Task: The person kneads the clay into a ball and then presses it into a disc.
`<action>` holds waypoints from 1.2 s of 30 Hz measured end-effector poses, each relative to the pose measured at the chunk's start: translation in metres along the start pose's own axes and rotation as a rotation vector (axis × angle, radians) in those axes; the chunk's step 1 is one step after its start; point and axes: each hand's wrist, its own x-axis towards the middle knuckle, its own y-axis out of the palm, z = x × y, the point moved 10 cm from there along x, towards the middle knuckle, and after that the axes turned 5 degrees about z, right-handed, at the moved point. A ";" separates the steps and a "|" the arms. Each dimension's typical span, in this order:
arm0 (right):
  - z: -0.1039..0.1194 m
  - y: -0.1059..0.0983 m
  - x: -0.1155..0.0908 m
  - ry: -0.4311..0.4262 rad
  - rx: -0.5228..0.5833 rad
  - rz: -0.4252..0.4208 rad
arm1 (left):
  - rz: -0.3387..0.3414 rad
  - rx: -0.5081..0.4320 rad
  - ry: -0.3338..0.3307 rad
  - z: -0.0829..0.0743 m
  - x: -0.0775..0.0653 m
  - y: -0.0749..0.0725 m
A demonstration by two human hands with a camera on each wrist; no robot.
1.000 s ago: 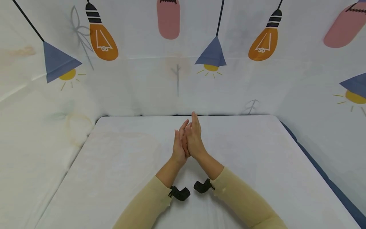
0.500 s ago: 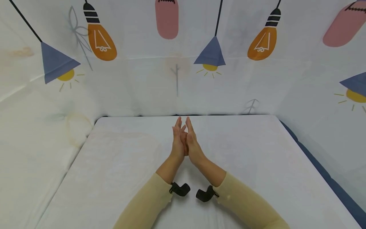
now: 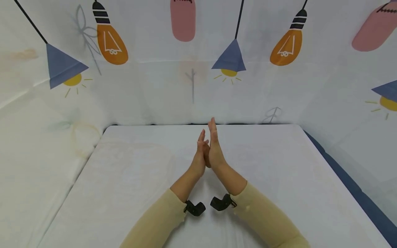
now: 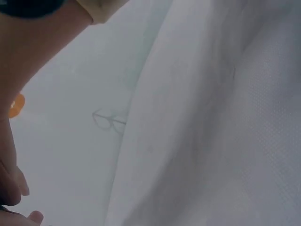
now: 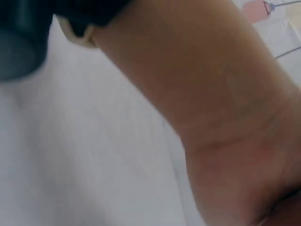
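The left hand [image 3: 199, 158] and the right hand [image 3: 216, 153] meet palm to palm over the middle of the white table [image 3: 139, 172]. Fingers on both are fairly straight and point away from the body. Right fingertips [image 3: 212, 121] reach farther forward than the left ones. Nothing shows between the palms, though their inner faces are mostly hidden. In the right wrist view a bare wrist [image 5: 202, 94] and the base of a palm fill much of the picture. Only some fingertips [image 4: 22, 182] show at the left wrist view's lower left edge.
Black wrist cameras [image 3: 195, 208] stick out at both cuffs of the light yellow sleeves [image 3: 158, 220]. Behind the table's far edge hangs a white curtain [image 3: 139, 93] printed with lamps and bulbs. Dark blue material [image 3: 344, 175] shows along the right edge.
The palms rub along each other. Half a second ago the fingertips were nearly level; now the right hand has slid forward past the left. Both hands have shifted slightly right.
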 end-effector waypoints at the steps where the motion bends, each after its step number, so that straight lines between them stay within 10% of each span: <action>1: -0.001 -0.003 0.001 0.011 0.004 -0.013 | 0.013 0.021 0.008 -0.002 -0.001 0.002; 16: -0.037 0.002 -0.006 0.127 0.007 0.019 | 0.030 0.003 0.066 -0.028 -0.009 0.007; 28: -0.007 0.030 -0.031 -0.022 0.033 0.120 | -0.091 -0.083 0.051 -0.016 0.003 -0.026; 36: 0.012 0.020 -0.022 -0.085 0.049 0.057 | 0.065 0.033 -0.021 -0.007 -0.003 -0.013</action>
